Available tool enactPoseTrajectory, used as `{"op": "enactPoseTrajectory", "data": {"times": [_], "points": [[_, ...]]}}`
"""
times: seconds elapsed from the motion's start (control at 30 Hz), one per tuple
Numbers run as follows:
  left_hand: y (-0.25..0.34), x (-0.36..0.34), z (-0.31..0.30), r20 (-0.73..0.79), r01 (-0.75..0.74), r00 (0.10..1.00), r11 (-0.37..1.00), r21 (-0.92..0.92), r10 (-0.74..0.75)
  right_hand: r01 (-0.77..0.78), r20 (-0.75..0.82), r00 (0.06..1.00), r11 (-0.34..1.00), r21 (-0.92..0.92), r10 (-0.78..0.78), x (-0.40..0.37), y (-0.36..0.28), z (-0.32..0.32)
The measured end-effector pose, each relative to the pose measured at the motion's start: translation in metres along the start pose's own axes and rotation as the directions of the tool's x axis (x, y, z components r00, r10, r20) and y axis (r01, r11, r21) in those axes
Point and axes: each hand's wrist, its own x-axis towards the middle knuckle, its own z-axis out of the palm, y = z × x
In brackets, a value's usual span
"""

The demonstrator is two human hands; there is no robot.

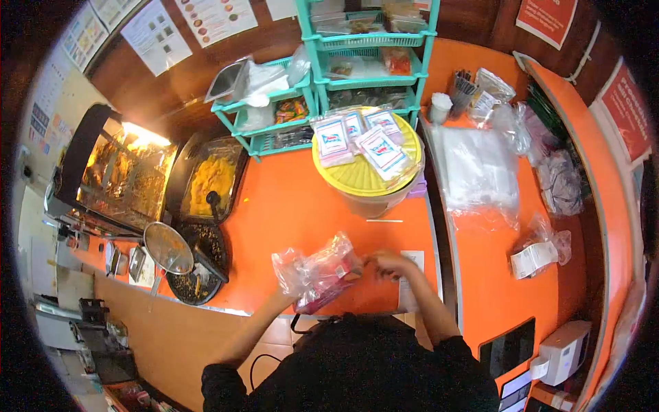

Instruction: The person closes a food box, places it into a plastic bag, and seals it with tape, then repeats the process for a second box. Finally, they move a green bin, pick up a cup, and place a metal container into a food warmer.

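My left hand (pixel 294 296) is closed on a clear plastic bag (pixel 317 268) with something pink and red in it, held over the front of the orange counter. The crinkled film hides most of its fingers. To the right of the bag is my right hand (pixel 390 264), its fingers bent and apart, with nothing seen in them. Its fingertips come close to the bag's right end. A strip of white paper (pixel 410 288) lies partly under my right wrist. Beyond both hands, a thin white stick (pixel 384 220) rests on the counter.
A tub with a yellow lid (pixel 329 172) carries several printed packets (pixel 381 152). Behind it stands a turquoise shelf rack (pixel 371 84). At left are a lit food warmer (pixel 123 178), a tray of yellow food (pixel 211 180) and a strainer (pixel 168 248). Clear bags (pixel 477 168) lie at right.
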Motion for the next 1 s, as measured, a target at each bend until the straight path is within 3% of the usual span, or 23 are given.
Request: {"op": "enactPoseTrajectory", "data": {"times": [0.03, 0.07, 0.1, 0.13, 0.17, 0.2, 0.23, 0.27, 0.33, 0.37, 0.4, 0.43, 0.47, 0.5, 0.53, 0.57, 0.6, 0.67, 0.7, 0.83, 0.9, 0.93, 1.0], "points": [[0.022, 0.000, 0.041, -0.519, -0.089, 0.855, 0.989, -0.121, 0.014, -0.102, -0.167, 0.978, 0.987, 0.125, 0.123, -0.041, -0.037, -0.028], [0.026, 0.004, 0.033, -0.517, -0.095, 0.856, 0.988, -0.118, 0.021, -0.039, -0.498, 0.865, 0.998, 0.058, 0.063, -0.069, -0.063, -0.053], [0.032, 0.003, 0.018, -0.284, 0.062, 0.955, 0.994, -0.085, -0.084, 0.029, -0.695, 0.718, 0.999, -0.042, -0.050, -0.073, -0.056, -0.106], [0.034, 0.005, 0.008, -0.045, 0.209, 0.977, 0.978, -0.011, -0.209, 0.107, -0.819, 0.547, 0.985, -0.137, -0.174, -0.076, -0.064, -0.151], [0.023, 0.009, 0.018, -0.050, 0.208, 0.977, 0.978, -0.003, -0.208, 0.094, -0.892, 0.310, 0.944, -0.316, -0.330, -0.090, -0.100, -0.176], [-0.001, 0.010, 0.044, -0.144, 0.289, 0.947, 0.957, -0.006, -0.287, 0.014, -0.824, 0.083, 0.828, -0.561, -0.560, -0.084, -0.107, -0.227], [-0.027, 0.014, 0.070, -0.241, 0.368, 0.901, 0.930, -0.021, -0.362, -0.127, -0.699, -0.145, 0.714, -0.688, -0.700, -0.078, -0.136, -0.257], [-0.059, 0.017, 0.097, -0.254, 0.372, 0.896, 0.928, -0.018, -0.364, -0.082, -0.592, -0.182, 0.612, -0.787, -0.785, -0.073, -0.157, -0.289], [-0.106, 0.012, 0.139, -0.401, 0.215, 0.827, 0.880, -0.423, -0.394, -0.133, -0.529, -0.156, 0.549, -0.825, -0.834, -0.052, -0.180, -0.345], [-0.060, 0.006, 0.097, -0.454, 0.135, 0.879, 0.990, -0.050, -0.143, -0.219, -0.460, -0.160, 0.486, -0.846, -0.873, -0.042, -0.188, -0.364], [-0.063, 0.008, 0.090, -0.465, 0.155, 0.870, 0.986, -0.055, -0.163, -0.305, -0.388, -0.159, 0.419, -0.855, -0.908, -0.034, -0.194, -0.375], [-0.069, 0.005, 0.086, -0.302, 0.187, 0.937, 0.982, 0.003, -0.178, -0.295, -0.379, -0.145, 0.406, -0.865, -0.914, -0.031, -0.199, -0.379], [-0.062, 0.007, 0.078, -0.125, 0.204, 0.973, 0.977, 0.059, -0.196, -0.352, -0.535, -0.049, 0.515, -0.781, -0.844, -0.031, -0.203, -0.384], [-0.052, 0.009, 0.075, -0.128, 0.217, 0.969, 0.975, 0.044, -0.210, -0.425, -0.674, 0.036, 0.599, -0.679, -0.738, -0.031, -0.207, -0.388], [-0.016, 0.012, 0.047, -0.100, 0.331, 0.921, 0.891, -0.312, -0.377, -0.426, -0.666, 0.051, 0.587, -0.688, -0.744, -0.030, -0.208, -0.393], [0.004, 0.012, 0.034, -0.014, 0.396, 0.858, 0.679, -0.618, -0.514, -0.420, -0.674, 0.020, 0.605, -0.676, -0.739, -0.029, -0.208, -0.398], [-0.003, 0.010, 0.039, -0.012, 0.398, 0.855, 0.672, -0.625, -0.518, -0.414, -0.682, -0.015, 0.625, -0.662, -0.732, -0.030, -0.207, -0.403], [-0.020, 0.007, 0.043, -0.140, 0.246, 0.926, 0.840, -0.484, -0.352, -0.415, -0.663, 0.013, 0.600, -0.684, -0.748, -0.029, -0.201, -0.418], [-0.024, 0.011, 0.041, -0.062, 0.324, 0.917, 0.825, -0.463, -0.395, -0.411, -0.649, 0.036, 0.581, -0.703, -0.760, -0.029, -0.199, -0.425], [-0.024, 0.006, 0.039, -0.042, 0.304, 0.923, 0.791, -0.531, -0.383, -0.306, -0.562, -0.004, 0.536, -0.787, -0.827, -0.041, -0.213, -0.430], [-0.030, 0.003, 0.043, 0.039, 0.302, 0.935, 0.736, -0.606, -0.352, -0.466, -0.508, 0.092, 0.414, -0.782, -0.856, -0.052, -0.219, -0.434], [-0.032, 0.006, 0.044, 0.040, 0.302, 0.935, 0.731, -0.612, -0.352, -0.469, -0.504, 0.097, 0.408, -0.784, -0.858, -0.059, -0.225, -0.425], [-0.037, 0.013, 0.044, 0.009, 0.267, 0.951, 0.801, -0.536, -0.310, -0.696, -0.315, 0.015, 0.216, -0.685, -0.949, -0.080, -0.246, -0.391]]}}
